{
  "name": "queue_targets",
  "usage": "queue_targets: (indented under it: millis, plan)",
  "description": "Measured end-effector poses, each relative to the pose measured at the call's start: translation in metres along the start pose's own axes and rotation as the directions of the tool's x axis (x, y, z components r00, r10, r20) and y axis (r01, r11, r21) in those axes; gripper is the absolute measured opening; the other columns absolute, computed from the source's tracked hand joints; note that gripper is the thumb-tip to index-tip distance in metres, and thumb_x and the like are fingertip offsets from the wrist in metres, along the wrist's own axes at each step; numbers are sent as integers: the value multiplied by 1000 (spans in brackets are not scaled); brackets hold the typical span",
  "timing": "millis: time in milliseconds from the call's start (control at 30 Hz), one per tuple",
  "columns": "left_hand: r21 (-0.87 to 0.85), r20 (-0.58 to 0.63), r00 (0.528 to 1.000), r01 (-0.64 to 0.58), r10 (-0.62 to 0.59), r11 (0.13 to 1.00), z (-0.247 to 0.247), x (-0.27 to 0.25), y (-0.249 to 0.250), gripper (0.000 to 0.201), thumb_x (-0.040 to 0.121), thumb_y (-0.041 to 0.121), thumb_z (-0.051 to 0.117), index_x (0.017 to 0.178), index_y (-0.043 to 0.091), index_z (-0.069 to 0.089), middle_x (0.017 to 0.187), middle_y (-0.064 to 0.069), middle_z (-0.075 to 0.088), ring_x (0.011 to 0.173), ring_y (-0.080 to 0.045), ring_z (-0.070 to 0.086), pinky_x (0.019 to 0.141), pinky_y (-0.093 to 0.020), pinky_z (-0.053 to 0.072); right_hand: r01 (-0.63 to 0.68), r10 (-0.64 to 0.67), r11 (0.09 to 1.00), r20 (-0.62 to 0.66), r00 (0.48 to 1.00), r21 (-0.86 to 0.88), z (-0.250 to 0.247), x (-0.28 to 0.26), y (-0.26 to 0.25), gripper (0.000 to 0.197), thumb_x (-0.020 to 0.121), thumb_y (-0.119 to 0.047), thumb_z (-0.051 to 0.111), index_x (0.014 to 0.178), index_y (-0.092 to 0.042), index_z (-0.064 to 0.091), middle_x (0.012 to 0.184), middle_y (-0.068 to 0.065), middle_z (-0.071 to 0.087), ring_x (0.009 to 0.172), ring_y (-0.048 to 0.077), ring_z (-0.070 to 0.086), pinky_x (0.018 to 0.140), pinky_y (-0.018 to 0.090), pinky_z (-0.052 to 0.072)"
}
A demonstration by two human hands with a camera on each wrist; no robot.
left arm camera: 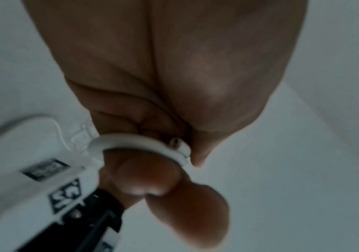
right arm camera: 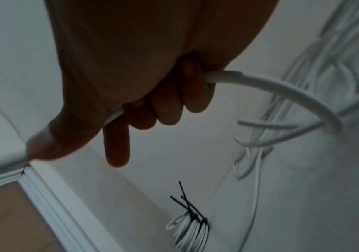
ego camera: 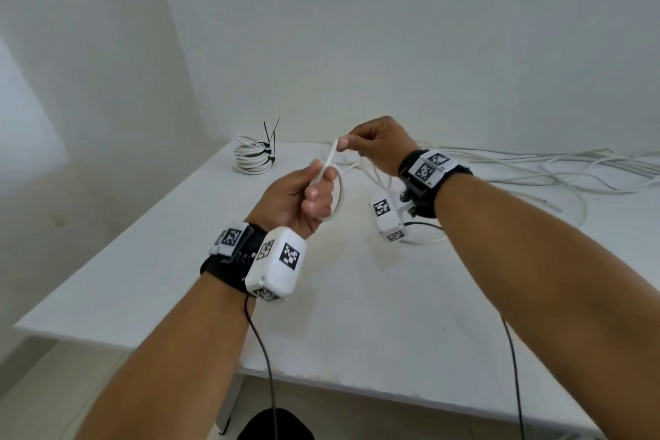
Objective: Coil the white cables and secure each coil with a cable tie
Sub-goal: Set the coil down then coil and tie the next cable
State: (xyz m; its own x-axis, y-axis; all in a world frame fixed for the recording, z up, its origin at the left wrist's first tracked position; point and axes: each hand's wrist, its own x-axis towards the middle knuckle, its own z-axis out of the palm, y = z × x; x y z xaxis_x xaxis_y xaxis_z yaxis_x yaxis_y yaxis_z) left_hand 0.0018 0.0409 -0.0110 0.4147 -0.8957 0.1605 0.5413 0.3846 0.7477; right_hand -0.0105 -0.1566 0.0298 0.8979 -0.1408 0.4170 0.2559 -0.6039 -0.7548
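Note:
Both hands hold one white cable (ego camera: 340,196) above the white table (ego camera: 150,261). My left hand (ego camera: 303,196) grips a small loop of it in curled fingers; the left wrist view shows the white cable (left arm camera: 135,141) wrapped round the fingers. My right hand (ego camera: 371,146) pinches the same cable a little higher and further back; in the right wrist view the white cable (right arm camera: 260,85) leaves the fist and curves down to the right. A stack of finished coils (ego camera: 251,159) with black cable ties (ego camera: 269,139) stands at the table's far left corner, also seen as coils (right arm camera: 187,233) below the right hand.
Several loose white cables (ego camera: 535,171) lie tangled over the table's far right, trailing toward the hands. White walls close the back and left. The table's near edge (ego camera: 357,389) runs in front of me, with tiled floor beyond its left side.

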Motion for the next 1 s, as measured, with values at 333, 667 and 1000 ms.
queue_targets:
  millis: [333,667,1000]
  plan:
    - [-208,-81,948,-317,307,925,13,33,26,25,87,9,63,100,-12,65,76,-12,69,62,-14,69,57,-19,56,-156,154,988,146,977,6,32,-19,-2,58,100,-45,48,49,-23,60,48,-2,44,39,11,34,46,23,34]
    - [928,-220,690,-70,690,366,-15,61,14,17,99,8,48,99,6,66,80,-5,70,66,-6,67,68,-20,56,126,74,882,399,914,-453,17,-24,-10,20,95,-27,59,104,-16,74,86,-2,67,75,13,58,72,27,43]
    - [724,-327,928,126,177,678,-4,59,-4,40,103,18,32,81,1,60,47,2,36,46,-13,25,46,-23,21,12,63,918,176,982,-397,-29,-5,-8,42,59,-39,91,64,-12,60,53,-8,48,48,6,38,50,21,34]
